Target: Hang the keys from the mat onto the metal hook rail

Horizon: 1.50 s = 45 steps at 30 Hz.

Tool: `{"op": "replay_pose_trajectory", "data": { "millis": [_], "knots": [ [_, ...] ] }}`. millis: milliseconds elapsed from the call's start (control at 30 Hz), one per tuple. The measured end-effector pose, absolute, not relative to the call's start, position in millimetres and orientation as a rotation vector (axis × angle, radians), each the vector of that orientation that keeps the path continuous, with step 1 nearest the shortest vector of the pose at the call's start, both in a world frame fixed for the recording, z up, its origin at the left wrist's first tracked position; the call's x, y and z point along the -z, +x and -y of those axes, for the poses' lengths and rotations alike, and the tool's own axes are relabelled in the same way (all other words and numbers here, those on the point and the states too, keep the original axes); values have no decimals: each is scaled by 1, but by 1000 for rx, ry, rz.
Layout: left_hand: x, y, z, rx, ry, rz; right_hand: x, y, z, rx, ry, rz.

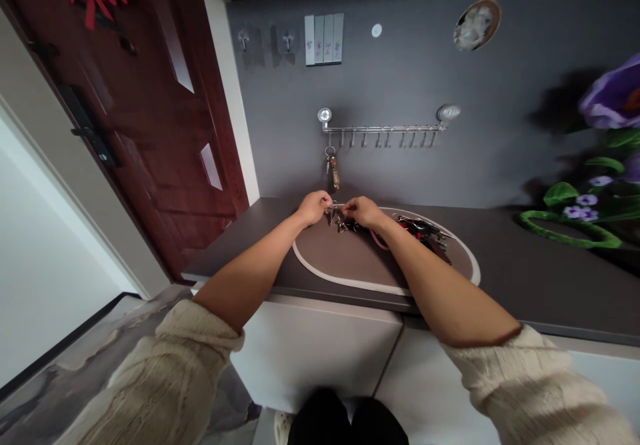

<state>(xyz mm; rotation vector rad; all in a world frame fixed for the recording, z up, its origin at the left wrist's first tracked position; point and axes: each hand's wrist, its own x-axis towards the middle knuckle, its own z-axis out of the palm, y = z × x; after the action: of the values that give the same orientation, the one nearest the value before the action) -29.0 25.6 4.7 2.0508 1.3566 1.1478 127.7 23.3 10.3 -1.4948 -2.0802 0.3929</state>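
My left hand point(315, 207) is closed in a pinch at the back of the oval brown mat point(340, 265), with small metal keys point(331, 216) hanging at its fingertips. Just to its right, my right hand point(365, 211) is also closed, fingertips pressed together beside the same keys. What exactly the right fingers grip is too small to make out. More keys point(345, 226) show below the two hands. To the right of my right wrist lies a pile of dark keys and key fobs point(425, 230), partly hidden by my forearm. A pink loop point(379, 240) shows beside it.
A hook rail point(385, 129) is fixed to the grey wall; a key ring with a brown strap point(335, 172) hangs at its left end. The mat lies on a dark countertop point(505, 265). Purple flowers point(613, 98) stand at the right, a red-brown door point(145, 132) at the left.
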Motion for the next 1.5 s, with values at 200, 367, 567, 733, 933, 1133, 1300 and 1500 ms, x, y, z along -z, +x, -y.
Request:
{"op": "replay_pose_trajectory", "data": {
  "millis": [200,367,567,733,933,1133,1300,1500],
  "knots": [
    [-14,-25,-17,-1228,1712,-1256,-12,128,-26,-539,-1337,1941],
    [-16,-25,-17,-1230,1616,-1197,-19,123,-17,-781,-1108,1805],
    [-18,-25,-16,-1246,1611,-1115,-23,120,-11,-900,-995,1711],
    [-19,-24,-14,-1256,1631,-1089,-21,118,-14,-980,-916,1641],
    [-20,-23,-13,-1275,1587,-1048,-21,117,-13,-963,-879,1609],
    [-18,-23,-16,-1303,1595,-978,-19,120,-16,-918,-853,1610],
    [-20,-21,-12,-1334,1659,-1032,-19,123,-17,-862,-882,1579],
    [-16,-21,-19,-1426,1728,-1144,-30,123,-14,-851,-855,1456]
  ]
}}
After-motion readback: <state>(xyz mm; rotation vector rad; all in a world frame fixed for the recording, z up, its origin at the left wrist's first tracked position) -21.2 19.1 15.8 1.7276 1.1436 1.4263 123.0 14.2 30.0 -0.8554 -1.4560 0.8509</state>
